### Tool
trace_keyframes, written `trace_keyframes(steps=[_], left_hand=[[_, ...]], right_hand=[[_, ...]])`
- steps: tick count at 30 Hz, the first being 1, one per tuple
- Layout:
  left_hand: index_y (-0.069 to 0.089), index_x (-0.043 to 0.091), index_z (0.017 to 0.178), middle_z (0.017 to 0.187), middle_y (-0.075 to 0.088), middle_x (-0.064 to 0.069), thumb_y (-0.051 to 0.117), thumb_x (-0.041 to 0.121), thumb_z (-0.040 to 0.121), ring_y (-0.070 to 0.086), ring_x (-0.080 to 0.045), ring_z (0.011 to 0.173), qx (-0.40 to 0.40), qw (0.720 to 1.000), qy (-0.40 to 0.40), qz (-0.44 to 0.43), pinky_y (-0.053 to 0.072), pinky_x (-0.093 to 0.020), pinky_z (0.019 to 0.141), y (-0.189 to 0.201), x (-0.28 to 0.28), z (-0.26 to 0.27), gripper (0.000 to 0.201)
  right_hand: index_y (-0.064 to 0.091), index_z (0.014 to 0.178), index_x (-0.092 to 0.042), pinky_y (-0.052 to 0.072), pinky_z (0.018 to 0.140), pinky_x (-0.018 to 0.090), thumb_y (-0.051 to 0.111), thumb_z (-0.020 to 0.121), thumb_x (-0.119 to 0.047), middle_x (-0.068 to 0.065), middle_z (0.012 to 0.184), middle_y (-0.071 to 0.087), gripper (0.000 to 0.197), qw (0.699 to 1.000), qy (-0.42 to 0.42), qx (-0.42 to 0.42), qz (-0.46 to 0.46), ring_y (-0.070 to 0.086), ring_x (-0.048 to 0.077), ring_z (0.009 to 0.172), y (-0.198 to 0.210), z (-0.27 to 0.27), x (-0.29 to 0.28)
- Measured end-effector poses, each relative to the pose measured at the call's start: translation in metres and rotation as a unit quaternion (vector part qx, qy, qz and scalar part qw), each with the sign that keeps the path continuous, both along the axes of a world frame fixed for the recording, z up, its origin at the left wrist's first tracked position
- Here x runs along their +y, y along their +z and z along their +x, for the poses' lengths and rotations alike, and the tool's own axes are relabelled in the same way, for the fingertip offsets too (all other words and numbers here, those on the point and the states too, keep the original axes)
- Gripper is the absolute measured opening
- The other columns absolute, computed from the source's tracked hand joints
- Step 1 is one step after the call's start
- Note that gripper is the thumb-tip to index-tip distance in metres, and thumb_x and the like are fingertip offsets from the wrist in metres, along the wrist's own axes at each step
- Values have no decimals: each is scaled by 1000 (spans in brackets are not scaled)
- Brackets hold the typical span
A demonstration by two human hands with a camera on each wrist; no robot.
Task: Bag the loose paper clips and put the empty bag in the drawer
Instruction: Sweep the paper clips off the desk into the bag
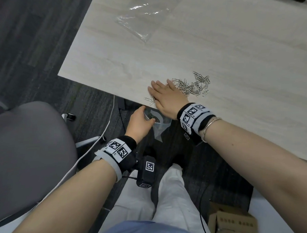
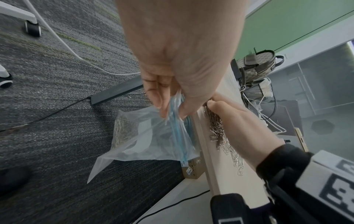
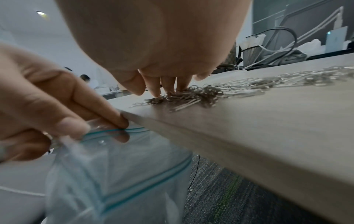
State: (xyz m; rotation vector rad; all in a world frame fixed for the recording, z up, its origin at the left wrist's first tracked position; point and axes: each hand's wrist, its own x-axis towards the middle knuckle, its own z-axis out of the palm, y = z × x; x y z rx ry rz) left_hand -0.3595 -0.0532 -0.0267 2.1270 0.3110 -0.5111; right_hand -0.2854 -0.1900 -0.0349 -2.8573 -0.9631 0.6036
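A heap of silver paper clips (image 1: 193, 85) lies near the front edge of the pale wooden table (image 1: 223, 48). My right hand (image 1: 165, 97) lies flat on the table with straight fingers (image 3: 168, 86) pressing on the clips (image 3: 201, 94). Just below the table edge my left hand (image 1: 140, 122) pinches the blue-striped rim of a clear zip bag (image 2: 153, 136), holding its mouth (image 3: 118, 151) open against the edge. Some clips sit in the bag's bottom (image 2: 124, 128). A second clear bag (image 1: 147, 14) lies flat at the far side of the table.
A grey office chair (image 1: 26, 154) stands to my left, with a white cable (image 1: 102, 131) on the dark carpet. Cardboard boxes (image 1: 232, 227) sit on the floor at the lower right. A handbag (image 2: 256, 66) and a mesh cup (image 2: 252, 92) stand farther along the desk.
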Motion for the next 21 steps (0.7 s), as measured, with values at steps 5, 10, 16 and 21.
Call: trace_keyframes(steps=[5, 10, 16, 21], left_hand=[[53, 6, 119, 102, 56, 3, 62, 10, 84, 50, -10, 92, 1, 1000, 3, -1, 35, -20, 77, -4, 0, 0, 36], [56, 11, 111, 100, 64, -3, 59, 10, 84, 56, -13, 88, -1, 1000, 9, -15, 38, -22, 73, -7, 1, 0, 27], [57, 7, 108, 102, 66, -5, 61, 11, 83, 60, -18, 92, -6, 1000, 0, -5, 41, -23, 76, -8, -1, 0, 26], [54, 7, 117, 113, 60, 1, 62, 8, 82, 57, -15, 105, 2, 1000, -8, -17, 42, -25, 87, -7, -6, -2, 35]], right_hand=[[13, 149, -15, -6, 116, 39, 24, 98, -28, 6, 158, 11, 53, 998, 59, -13, -11, 10, 19, 146, 4, -25, -3], [18, 148, -14, -13, 114, 36, 32, 96, -23, 5, 157, 15, 55, 996, 90, 8, 19, 12, 18, 145, 3, -48, -14], [36, 141, -8, 3, 117, 37, 42, 89, -16, 11, 149, 35, 54, 991, 67, 5, 113, 31, 23, 140, -2, -62, -30], [19, 147, -6, -1, 117, 33, 27, 91, -21, 13, 156, 17, 59, 990, -73, -9, 119, 12, 23, 145, -4, -68, -46]])
